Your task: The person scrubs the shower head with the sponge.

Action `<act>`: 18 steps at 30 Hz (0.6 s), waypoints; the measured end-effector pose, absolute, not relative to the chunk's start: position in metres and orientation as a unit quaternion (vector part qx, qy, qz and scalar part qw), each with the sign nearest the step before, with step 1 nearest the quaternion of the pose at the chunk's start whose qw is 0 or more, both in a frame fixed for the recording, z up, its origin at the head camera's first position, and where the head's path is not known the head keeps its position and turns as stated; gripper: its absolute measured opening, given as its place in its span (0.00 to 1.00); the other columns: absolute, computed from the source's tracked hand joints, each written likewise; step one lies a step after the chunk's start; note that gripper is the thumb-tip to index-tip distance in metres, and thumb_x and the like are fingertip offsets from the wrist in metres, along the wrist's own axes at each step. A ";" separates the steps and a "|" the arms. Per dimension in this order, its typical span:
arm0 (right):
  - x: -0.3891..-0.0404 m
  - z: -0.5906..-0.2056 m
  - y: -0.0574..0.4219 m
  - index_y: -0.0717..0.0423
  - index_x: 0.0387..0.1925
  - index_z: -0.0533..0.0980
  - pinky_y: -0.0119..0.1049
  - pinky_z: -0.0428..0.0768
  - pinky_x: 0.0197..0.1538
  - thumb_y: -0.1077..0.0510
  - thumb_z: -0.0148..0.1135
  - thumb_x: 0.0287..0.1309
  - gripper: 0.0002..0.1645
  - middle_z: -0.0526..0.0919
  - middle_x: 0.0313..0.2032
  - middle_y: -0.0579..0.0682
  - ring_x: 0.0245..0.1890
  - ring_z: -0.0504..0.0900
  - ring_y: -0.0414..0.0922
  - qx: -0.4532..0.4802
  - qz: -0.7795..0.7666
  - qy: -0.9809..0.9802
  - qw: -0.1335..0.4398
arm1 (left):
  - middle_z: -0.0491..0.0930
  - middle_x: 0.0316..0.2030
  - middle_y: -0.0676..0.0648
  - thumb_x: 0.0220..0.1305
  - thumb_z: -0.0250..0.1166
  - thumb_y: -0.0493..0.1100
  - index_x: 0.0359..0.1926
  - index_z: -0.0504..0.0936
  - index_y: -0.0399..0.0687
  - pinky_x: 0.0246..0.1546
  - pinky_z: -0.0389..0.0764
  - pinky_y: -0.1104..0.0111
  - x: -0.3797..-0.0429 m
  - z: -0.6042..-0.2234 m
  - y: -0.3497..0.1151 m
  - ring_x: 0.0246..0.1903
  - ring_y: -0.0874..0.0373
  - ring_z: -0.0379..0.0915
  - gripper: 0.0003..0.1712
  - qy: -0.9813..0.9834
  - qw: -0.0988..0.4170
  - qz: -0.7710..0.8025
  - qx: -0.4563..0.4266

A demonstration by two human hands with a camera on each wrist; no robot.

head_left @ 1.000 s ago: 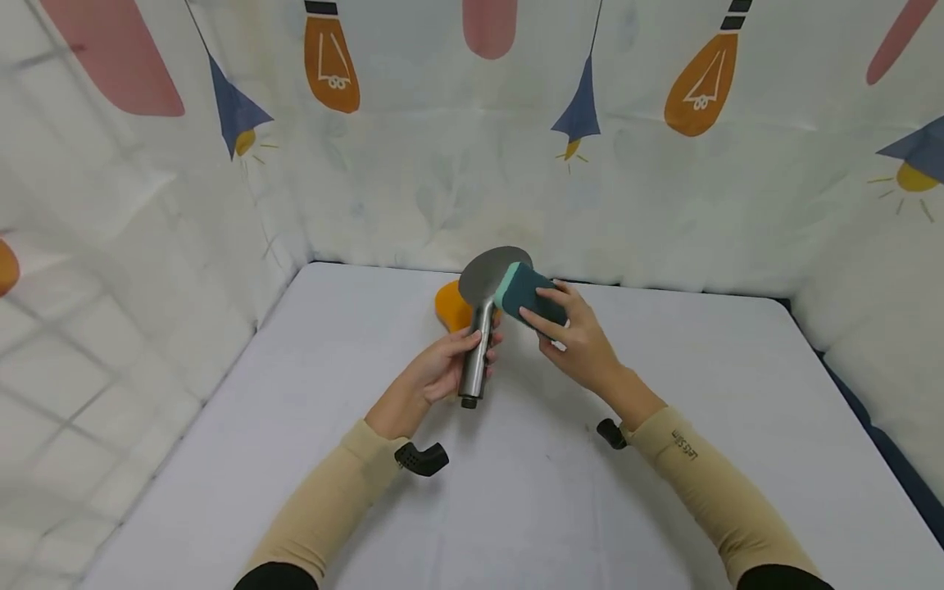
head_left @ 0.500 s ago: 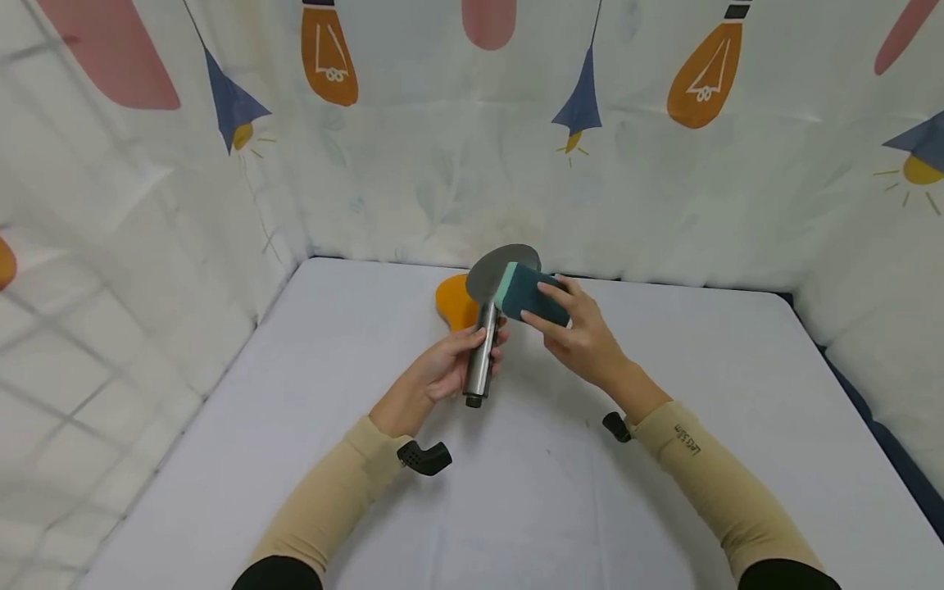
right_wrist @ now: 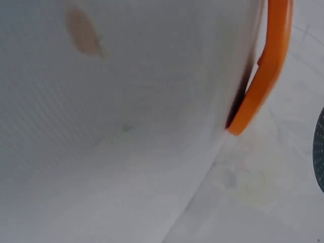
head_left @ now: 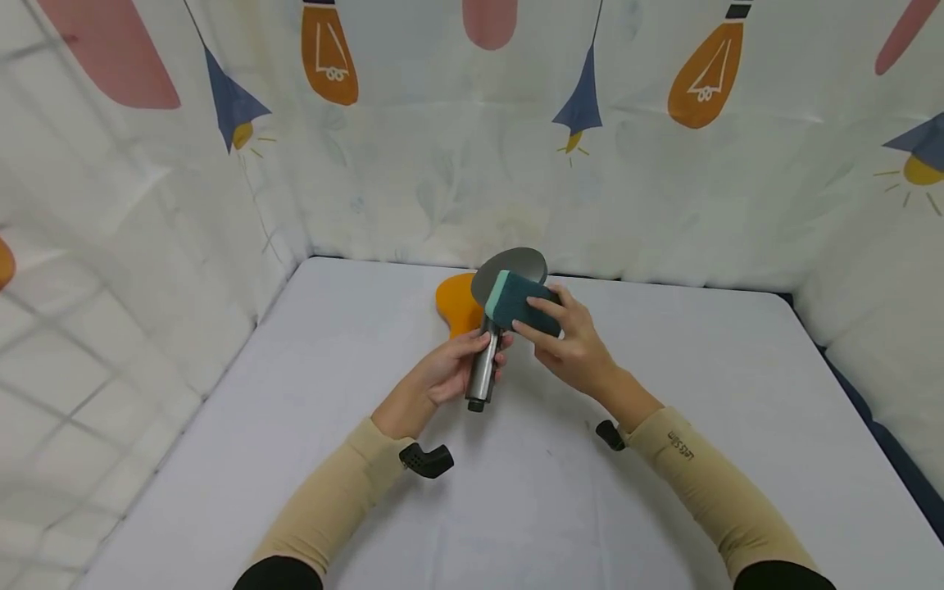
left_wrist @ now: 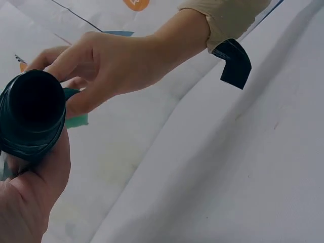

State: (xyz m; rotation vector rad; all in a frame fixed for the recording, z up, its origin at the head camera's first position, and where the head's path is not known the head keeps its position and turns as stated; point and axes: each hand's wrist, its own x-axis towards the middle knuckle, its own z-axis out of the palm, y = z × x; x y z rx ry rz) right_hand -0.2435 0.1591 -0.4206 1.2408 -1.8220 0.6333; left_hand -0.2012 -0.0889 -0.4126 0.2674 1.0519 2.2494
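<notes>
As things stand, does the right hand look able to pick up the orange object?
Probably not directly: the right hand holds the sponge, and in the head view the showerhead and left hand sit between it and the orange object.

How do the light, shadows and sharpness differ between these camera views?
Head view: soft, even light, faint shadows on the white table, a pale shine on the shower head's handle. Left wrist view: dimmer, a broad soft shadow across the table, the handle's end looming large and dark. Right wrist view: hazy, little fine detail, the orange object standing out vividly.
</notes>
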 end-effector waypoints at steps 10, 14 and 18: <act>-0.259 -0.418 0.168 0.65 0.56 0.82 0.54 0.72 0.63 0.80 0.66 0.51 0.29 0.71 0.63 0.68 0.65 0.67 0.67 0.338 0.445 -0.719 0.413 | 0.77 0.51 0.47 0.82 0.47 0.40 0.73 0.58 0.37 0.44 0.81 0.66 -0.197 -0.414 -0.096 0.39 0.58 0.74 0.25 0.416 0.333 0.837 0.123; -0.249 -0.422 0.165 0.63 0.57 0.82 0.56 0.74 0.61 0.79 0.67 0.49 0.31 0.71 0.62 0.67 0.65 0.67 0.68 0.353 0.437 -0.721 0.406 | 0.78 0.50 0.48 0.83 0.43 0.39 0.72 0.60 0.38 0.43 0.81 0.67 -0.196 -0.414 -0.096 0.39 0.58 0.74 0.22 0.421 0.334 0.834 0.125; -0.240 -0.423 0.162 0.60 0.56 0.83 0.64 0.75 0.56 0.77 0.66 0.47 0.31 0.72 0.61 0.66 0.63 0.66 0.73 0.426 0.379 -0.720 0.395 | 0.77 0.49 0.48 0.83 0.43 0.39 0.71 0.61 0.39 0.42 0.81 0.67 -0.198 -0.415 -0.097 0.38 0.59 0.74 0.22 0.420 0.330 0.837 0.118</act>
